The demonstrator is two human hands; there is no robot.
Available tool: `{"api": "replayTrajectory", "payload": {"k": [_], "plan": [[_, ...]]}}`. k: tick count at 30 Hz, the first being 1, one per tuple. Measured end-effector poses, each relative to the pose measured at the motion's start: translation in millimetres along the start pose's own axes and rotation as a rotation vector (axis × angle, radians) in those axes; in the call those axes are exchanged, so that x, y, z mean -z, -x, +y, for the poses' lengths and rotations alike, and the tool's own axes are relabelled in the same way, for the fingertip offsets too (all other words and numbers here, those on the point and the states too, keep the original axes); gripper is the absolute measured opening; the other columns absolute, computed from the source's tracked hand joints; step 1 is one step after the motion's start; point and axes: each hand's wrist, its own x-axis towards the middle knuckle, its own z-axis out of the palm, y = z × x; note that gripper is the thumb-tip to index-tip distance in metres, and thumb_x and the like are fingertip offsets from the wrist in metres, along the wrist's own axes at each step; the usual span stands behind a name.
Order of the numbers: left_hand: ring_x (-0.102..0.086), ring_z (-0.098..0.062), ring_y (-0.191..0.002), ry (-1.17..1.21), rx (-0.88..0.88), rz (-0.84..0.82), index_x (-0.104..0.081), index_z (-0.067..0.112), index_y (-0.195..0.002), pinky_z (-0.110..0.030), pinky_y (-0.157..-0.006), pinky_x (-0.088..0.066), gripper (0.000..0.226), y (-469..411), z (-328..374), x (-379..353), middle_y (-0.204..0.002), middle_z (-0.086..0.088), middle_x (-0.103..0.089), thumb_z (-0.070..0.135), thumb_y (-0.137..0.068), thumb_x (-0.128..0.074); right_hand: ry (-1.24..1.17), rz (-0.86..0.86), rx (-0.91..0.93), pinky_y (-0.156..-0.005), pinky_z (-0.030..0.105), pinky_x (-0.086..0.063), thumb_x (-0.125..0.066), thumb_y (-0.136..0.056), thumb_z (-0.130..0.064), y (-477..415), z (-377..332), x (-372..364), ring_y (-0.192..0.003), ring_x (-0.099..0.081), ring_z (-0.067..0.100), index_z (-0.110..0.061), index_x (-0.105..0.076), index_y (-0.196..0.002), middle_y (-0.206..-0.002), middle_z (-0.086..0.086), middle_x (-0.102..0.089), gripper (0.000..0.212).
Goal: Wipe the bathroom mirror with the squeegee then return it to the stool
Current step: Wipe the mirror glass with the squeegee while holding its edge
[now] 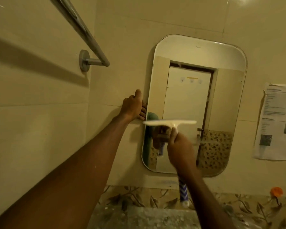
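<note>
A rounded rectangular mirror (221, 66) hangs on the tiled wall ahead and reflects a white door. My right hand (180, 149) grips the handle of a white squeegee (169, 123), whose blade lies level across the mirror's lower left part. My left hand (133, 106) is closed on the mirror's left edge at mid height, thumb up, fingertips wrapped round onto the glass. No stool is in view.
A chrome towel rail (82, 28) juts from the wall at upper left. A printed paper sheet (276, 121) is stuck to the wall right of the mirror. Below run a leaf-patterned tile border (139, 198), an orange hook (276, 192) and a blue-striped object (183, 192).
</note>
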Motion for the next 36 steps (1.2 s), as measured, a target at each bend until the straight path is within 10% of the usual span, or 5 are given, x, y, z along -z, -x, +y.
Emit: {"api": "replayTrajectory", "payload": {"k": [8, 18, 24, 36], "plan": [[-0.067, -0.034, -0.082, -0.138, -0.096, 0.089, -0.065, 0.002, -0.094, -0.046, -0.072, -0.059, 0.061, 7.2, -9.1, -6.9, -0.094, -0.021, -0.068, 0.051, -0.095, -0.029, 0.062, -0.093, -0.076, -0.046, 0.018, -0.032, -0.025, -0.103, -0.041, 38.8, 26.9, -15.0, -0.049, -0.050, 0.006, -0.021, -0.054, -0.071, -0.057, -0.004, -0.054, 0.048], [-0.064, -0.031, -0.067, -0.351, -0.253, 0.183, -0.061, 0.006, -0.073, -0.050, -0.066, -0.056, 0.049, 16.1, -14.1, -17.8, -0.070, -0.017, -0.063, 0.038, -0.100, -0.035, 0.012, -0.025, -0.038, -0.041, 0.011, -0.030, -0.027, -0.103, -0.041, 31.3, 28.7, -14.3, -0.048, -0.049, 0.002, -0.021, -0.059, -0.081, -0.060, -0.006, -0.055, 0.043], [-0.050, -0.012, -0.052, -0.421, -0.271, 0.206, -0.055, 0.014, -0.068, -0.021, -0.046, -0.033, 0.044, 26.1, -26.4, -23.2, -0.055, 0.003, -0.048, 0.037, -0.100, -0.036, -0.055, -0.049, -0.067, -0.045, 0.017, -0.031, -0.029, -0.104, -0.036, 33.8, 39.3, 6.4, -0.046, -0.039, 0.006, -0.022, -0.048, -0.067, -0.056, -0.005, -0.046, 0.044], [-0.051, -0.010, -0.061, -0.415, -0.312, 0.323, -0.063, 0.007, -0.083, -0.018, -0.053, -0.033, 0.039, 27.9, -40.1, -35.8, -0.072, -0.004, -0.058, 0.031, -0.100, -0.038, -0.011, 0.085, -0.094, -0.047, 0.030, -0.038, -0.025, -0.104, -0.037, 32.4, 108.3, 18.5, -0.052, -0.053, 0.023, -0.016, -0.053, -0.069, -0.060, 0.008, -0.056, 0.049]]}}
